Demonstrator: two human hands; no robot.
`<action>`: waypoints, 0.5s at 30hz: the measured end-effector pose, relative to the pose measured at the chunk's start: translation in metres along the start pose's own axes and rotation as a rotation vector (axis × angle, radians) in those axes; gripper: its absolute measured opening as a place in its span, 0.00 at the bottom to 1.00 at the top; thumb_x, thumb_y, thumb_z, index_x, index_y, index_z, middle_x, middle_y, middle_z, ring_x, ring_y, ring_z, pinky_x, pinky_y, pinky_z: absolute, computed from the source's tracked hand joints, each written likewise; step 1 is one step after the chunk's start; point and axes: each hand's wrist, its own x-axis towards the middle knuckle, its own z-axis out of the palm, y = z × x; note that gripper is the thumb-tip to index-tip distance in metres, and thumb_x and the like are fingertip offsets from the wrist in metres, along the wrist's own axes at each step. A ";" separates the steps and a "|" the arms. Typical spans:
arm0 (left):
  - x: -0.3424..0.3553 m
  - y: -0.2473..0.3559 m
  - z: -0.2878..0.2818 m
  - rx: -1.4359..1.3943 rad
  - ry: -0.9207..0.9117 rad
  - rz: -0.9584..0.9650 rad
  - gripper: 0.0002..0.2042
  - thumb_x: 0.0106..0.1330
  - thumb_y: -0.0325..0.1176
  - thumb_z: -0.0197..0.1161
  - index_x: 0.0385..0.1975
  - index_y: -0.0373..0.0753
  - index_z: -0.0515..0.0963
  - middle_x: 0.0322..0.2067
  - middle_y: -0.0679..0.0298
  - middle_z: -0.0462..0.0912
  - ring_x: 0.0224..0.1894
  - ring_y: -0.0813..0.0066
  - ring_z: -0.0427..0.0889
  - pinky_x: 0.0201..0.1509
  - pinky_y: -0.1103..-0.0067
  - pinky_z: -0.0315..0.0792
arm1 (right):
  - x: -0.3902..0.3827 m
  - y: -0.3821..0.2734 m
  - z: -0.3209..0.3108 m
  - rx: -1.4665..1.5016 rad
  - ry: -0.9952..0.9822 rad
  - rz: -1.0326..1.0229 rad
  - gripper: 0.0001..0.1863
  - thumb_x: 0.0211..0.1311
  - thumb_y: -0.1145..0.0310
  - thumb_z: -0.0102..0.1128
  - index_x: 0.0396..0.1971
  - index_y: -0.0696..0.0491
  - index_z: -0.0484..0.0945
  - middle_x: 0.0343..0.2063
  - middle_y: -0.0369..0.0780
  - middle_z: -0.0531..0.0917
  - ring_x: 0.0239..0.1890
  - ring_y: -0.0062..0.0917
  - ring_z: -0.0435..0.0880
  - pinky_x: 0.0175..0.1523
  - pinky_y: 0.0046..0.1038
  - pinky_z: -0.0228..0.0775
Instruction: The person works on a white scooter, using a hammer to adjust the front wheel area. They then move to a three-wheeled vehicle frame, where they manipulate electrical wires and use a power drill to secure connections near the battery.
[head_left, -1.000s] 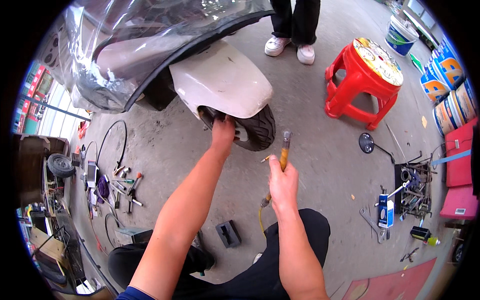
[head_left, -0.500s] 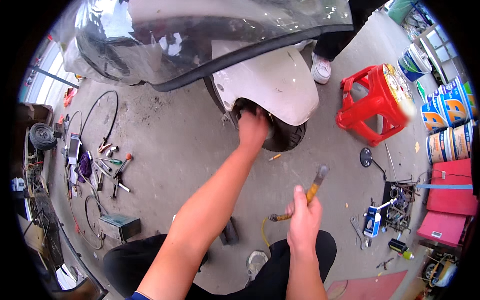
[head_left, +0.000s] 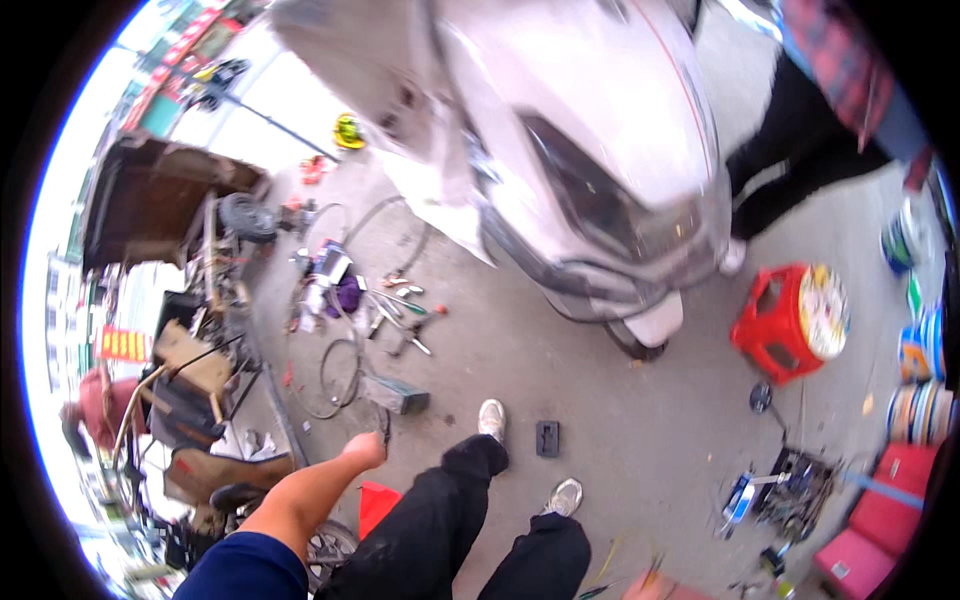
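Observation:
My left hand (head_left: 366, 450) is out to the left, fingers curled and blurred, beside a thin dark piece that rises from its fingertips; what that piece is I cannot make out. Only part of my right hand (head_left: 645, 588) shows at the lower edge, smeared by motion. A thin yellowish-brown bit sticks up near it, too blurred to name. Ahead stands a pale scooter (head_left: 610, 110) with a dark-edged clear windshield; its front wheel (head_left: 635, 345) rests on the concrete. A dark rectangular block (head_left: 547, 438) lies on the floor before my shoes.
Left lie hand tools (head_left: 405, 315), hoses and a grey-green metal box (head_left: 397, 393), beside a cart with a wheel (head_left: 247, 217). A red stool (head_left: 785, 325), metal parts (head_left: 800, 490) and buckets (head_left: 918, 412) stand right. Another person (head_left: 800, 140) is beside the scooter; one is far left.
My view has risen and drawn back, and I now stand. My left hand has left the front wheel and moved left. The right hand, with its yellow-handled tool, has dropped to the lower edge.

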 end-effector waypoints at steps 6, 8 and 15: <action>-0.220 -0.190 0.049 -0.273 -0.067 -0.407 0.16 0.56 0.36 0.57 0.40 0.35 0.83 0.46 0.46 0.82 0.51 0.52 0.81 0.55 0.65 0.76 | -0.048 -0.022 -0.011 -0.101 -0.110 -0.100 0.22 0.66 0.54 0.52 0.53 0.53 0.69 0.50 0.50 0.70 0.54 0.41 0.65 0.60 0.36 0.52; -0.240 -0.180 0.059 -0.227 -0.080 -0.149 0.16 0.54 0.35 0.58 0.41 0.36 0.83 0.43 0.45 0.83 0.50 0.53 0.82 0.53 0.65 0.76 | -0.062 -0.051 -0.029 -0.094 -0.092 -0.164 0.19 0.66 0.56 0.52 0.48 0.55 0.71 0.45 0.49 0.72 0.49 0.40 0.68 0.55 0.36 0.55; -0.251 -0.109 0.057 -1.016 0.571 0.076 0.14 0.51 0.36 0.61 0.32 0.32 0.75 0.34 0.43 0.81 0.40 0.44 0.81 0.44 0.61 0.75 | -0.027 -0.117 -0.160 -0.956 0.003 -0.752 0.14 0.64 0.62 0.53 0.30 0.59 0.77 0.26 0.47 0.78 0.31 0.33 0.75 0.38 0.37 0.65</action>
